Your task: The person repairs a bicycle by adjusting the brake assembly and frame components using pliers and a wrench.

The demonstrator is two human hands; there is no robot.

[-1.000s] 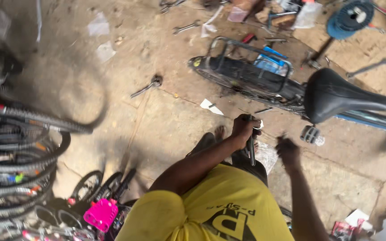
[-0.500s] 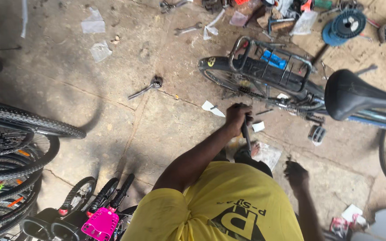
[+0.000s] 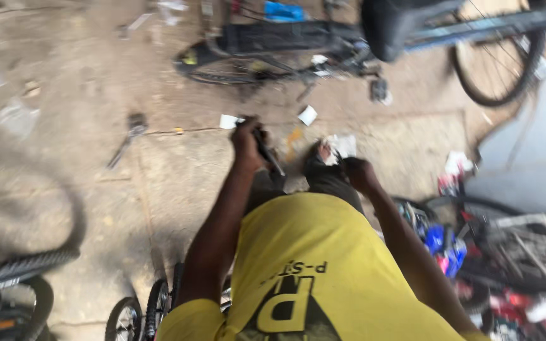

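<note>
Dark and slim, a hand tool (image 3: 265,150) is gripped in the left hand (image 3: 248,144), fingers curled shut around it, arm stretched forward over the concrete floor (image 3: 96,189). Lower, the right hand (image 3: 358,173) is seen loosely closed; whether anything is held cannot be told. Beyond the fingers a bicycle (image 3: 298,44) is parked.

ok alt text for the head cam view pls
Looking down on a person in a yellow shirt over a dusty concrete floor, the left hand gripping a dark slim tool and the right hand by a white scrap. A bicycle lies ahead, with a wrench to the left; the view is blurred.
</note>
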